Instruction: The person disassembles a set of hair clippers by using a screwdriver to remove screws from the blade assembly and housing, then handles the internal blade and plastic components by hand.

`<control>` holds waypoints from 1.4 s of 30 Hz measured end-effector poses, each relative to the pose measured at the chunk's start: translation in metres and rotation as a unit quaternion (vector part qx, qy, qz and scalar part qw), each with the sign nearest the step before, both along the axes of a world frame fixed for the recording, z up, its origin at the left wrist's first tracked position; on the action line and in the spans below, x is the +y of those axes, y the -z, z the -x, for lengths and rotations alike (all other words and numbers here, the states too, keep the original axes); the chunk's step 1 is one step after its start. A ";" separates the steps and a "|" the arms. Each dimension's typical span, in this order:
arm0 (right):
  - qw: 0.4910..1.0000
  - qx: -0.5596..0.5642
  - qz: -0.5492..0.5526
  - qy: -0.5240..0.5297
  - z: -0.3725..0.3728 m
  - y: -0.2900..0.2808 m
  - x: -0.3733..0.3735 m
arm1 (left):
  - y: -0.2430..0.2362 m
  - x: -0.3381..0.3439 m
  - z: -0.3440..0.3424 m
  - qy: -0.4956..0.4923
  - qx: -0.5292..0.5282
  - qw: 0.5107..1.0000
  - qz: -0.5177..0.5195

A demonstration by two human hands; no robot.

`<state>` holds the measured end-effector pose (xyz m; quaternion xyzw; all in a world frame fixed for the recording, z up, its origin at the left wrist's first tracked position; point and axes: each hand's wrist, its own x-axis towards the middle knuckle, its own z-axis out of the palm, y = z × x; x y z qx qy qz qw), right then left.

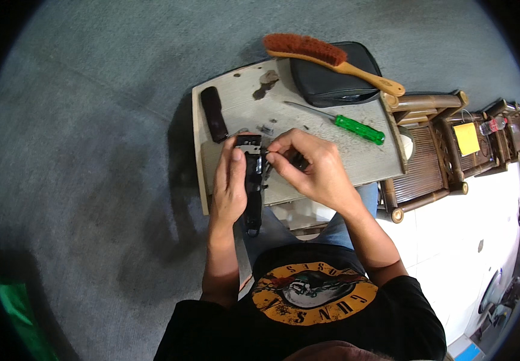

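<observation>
My left hand (229,186) grips a black, elongated device (253,192), apparently a hair clipper with its casing off, upright over the small table's near part. At the upper end of its right side, my right hand (308,168) pinches something too small to make out. The pale wooden table (200,162) holds a long dark casing piece (213,114) at left, small dark bits (266,129) in the middle, and a green-handled screwdriver (359,129) at right. Behind these lie a black zippered case (332,84) and, across it, a wooden-handled brush (305,49) with reddish bristles.
Bamboo chairs (419,162) stand to the right, one with a yellow square (467,138) on it and a plastic bottle (492,126) beside that. Grey concrete floor (91,150) lies left and behind, white tiling (440,240) at right, green fabric (16,307) at lower left.
</observation>
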<state>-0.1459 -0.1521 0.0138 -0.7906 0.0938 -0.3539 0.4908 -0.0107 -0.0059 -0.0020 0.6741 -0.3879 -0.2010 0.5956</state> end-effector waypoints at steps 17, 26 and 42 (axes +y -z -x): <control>0.999 -0.033 -0.004 0.025 0.001 0.002 0.002 | 0.003 -0.001 0.001 -0.064 0.021 0.998 -0.010; 0.985 -0.113 0.018 0.128 -0.002 0.007 -0.003 | -0.009 0.001 -0.007 0.061 0.327 0.933 0.139; 0.988 0.008 0.078 0.136 0.019 0.001 -0.009 | -0.008 0.002 -0.008 0.046 0.273 0.956 0.098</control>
